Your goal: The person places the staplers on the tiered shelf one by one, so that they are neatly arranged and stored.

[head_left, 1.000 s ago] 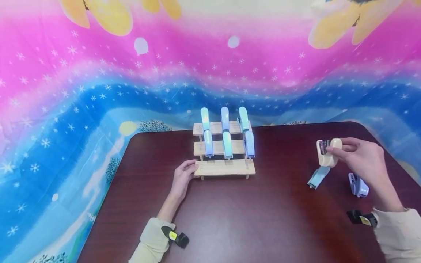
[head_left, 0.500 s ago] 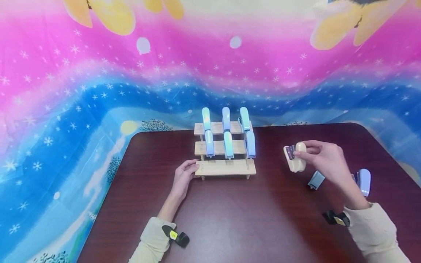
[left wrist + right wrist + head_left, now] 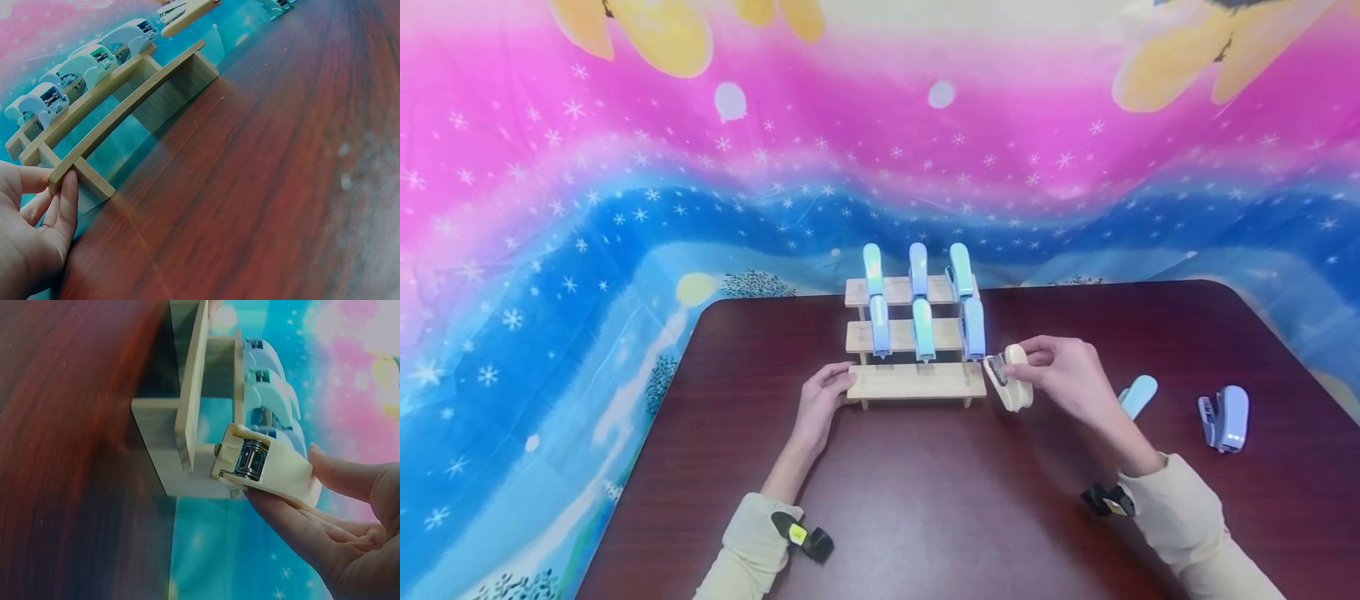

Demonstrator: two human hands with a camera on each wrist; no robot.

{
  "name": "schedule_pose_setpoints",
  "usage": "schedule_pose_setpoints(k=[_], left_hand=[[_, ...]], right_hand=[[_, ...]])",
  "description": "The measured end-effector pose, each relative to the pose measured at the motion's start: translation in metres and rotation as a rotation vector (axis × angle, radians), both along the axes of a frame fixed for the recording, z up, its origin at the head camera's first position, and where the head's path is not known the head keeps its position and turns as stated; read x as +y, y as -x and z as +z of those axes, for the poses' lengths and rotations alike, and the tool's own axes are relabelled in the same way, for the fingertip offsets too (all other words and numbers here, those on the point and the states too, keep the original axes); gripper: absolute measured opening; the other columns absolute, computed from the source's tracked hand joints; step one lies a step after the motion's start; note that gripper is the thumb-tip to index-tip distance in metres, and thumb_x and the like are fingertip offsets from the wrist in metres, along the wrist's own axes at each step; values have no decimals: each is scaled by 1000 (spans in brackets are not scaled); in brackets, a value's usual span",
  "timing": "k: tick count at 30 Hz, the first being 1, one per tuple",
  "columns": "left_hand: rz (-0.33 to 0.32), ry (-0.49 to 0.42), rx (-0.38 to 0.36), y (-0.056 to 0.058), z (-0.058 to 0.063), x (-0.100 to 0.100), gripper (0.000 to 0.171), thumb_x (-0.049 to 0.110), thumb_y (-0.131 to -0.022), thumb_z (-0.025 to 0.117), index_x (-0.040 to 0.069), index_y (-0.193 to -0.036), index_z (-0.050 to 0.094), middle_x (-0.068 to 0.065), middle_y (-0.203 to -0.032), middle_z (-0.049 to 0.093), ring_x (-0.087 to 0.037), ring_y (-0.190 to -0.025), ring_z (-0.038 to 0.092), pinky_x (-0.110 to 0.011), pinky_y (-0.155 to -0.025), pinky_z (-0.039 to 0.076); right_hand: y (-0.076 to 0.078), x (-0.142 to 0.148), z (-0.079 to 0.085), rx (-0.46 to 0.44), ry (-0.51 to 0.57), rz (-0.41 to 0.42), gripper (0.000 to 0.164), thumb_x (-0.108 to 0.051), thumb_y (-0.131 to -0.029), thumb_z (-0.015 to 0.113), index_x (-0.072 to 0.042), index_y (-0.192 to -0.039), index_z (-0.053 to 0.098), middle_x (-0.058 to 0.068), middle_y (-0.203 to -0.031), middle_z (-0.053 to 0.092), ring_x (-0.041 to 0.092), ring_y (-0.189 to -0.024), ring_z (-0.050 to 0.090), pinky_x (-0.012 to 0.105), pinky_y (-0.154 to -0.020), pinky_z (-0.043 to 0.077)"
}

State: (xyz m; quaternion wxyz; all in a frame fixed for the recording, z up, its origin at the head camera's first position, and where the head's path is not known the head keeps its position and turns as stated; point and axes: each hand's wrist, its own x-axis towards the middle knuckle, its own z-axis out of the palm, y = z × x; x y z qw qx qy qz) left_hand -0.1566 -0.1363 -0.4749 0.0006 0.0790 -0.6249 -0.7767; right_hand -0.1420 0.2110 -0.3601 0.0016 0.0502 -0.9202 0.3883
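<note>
A three-step wooden display rack [image 3: 917, 382] stands on the table, its lowest front step bare. My left hand [image 3: 822, 408] pinches the left end of that step between thumb and fingers, also plain in the left wrist view on the rack [image 3: 125, 106]. Between my right thumb and fingers is a cream stapler [image 3: 1017, 379], just off the rack's right end. The right hand [image 3: 1067, 375] grips its rounded back; in the right wrist view the metal front of the cream stapler [image 3: 253, 459] points toward the rack. Blue, purple and mint staplers [image 3: 922, 331] fill the upper two steps.
On the right of the dark wooden table [image 3: 925, 500] lie a mint stapler [image 3: 1140, 395], partly behind my right forearm, and a purple stapler [image 3: 1225, 419]. A patterned cloth [image 3: 775, 192] hangs behind the table's back edge.
My right hand has carried the cream stapler leftward, from above the mint stapler to the rack's right end. The left hand keeps its hold on the step.
</note>
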Motion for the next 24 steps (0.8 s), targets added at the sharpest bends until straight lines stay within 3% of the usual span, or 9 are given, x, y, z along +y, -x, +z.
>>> schedule_pose_setpoints(k=[8,17,24], left_hand=[[5,1,7,0,1,1,38,0,-96,66,-15,-130,59,-7,-102,71,-10,-83,66,-22,-71,54],[4,-2,9,1,1,1,38,0,-97,66,-15,-130,59,-6,-101,71,-10,-83,66,-22,-71,55],[7,-1,7,0,1,1,36,0,-96,66,-14,-129,60,-5,-100,71,-10,-83,66,-22,-70,54]], right_hand=[[-1,-14,-9,-8,-18,30,41,-18,-86,85,8,-116,73,19,-94,77,34,-92,75,35,-69,55],[0,-31,-19,66,-8,21,33,-17,-85,86,7,-105,76,17,-90,77,27,-80,74,34,-63,49],[0,-41,-24,121,-8,-9,31,-17,-84,86,6,-102,77,16,-86,77,25,-78,72,34,-66,50]])
